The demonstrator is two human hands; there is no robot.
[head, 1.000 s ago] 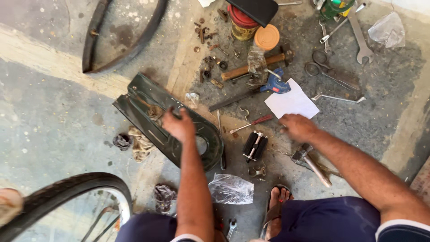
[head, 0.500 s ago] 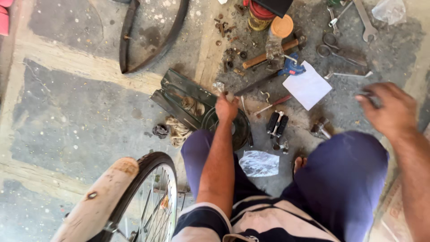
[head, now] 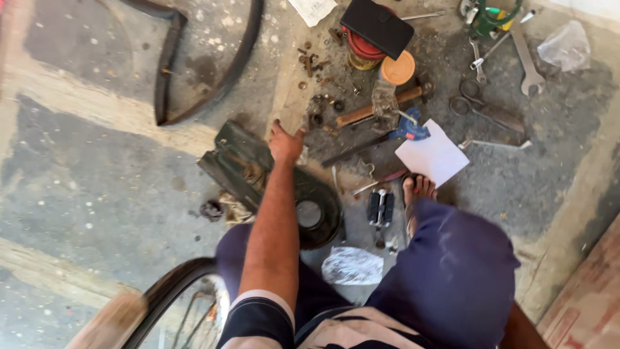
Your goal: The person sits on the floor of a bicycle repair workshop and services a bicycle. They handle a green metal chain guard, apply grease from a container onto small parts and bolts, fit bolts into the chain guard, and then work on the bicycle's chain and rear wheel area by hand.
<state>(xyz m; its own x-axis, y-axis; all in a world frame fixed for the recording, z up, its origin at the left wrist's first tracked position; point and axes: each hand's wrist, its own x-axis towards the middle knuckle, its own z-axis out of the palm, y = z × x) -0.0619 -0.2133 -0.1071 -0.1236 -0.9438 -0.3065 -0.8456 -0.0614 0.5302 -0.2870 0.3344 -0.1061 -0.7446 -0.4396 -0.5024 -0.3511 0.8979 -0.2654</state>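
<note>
While the left hand [head: 285, 142] reached over the dark metal cover [head: 240, 165] on the floor [head: 84, 187], its grip could not be told. The right hand was out of view. A white paper [head: 434, 157] lay near the bare foot [head: 418, 189].

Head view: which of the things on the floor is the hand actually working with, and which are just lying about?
In hand:
left hand, reaching over the dark chain guard
small nuts and bolts just beyond its fingers

Lying about:
white paper
scissors
spanner
hammer
orange lid
rubber tube
plastic bag
</note>
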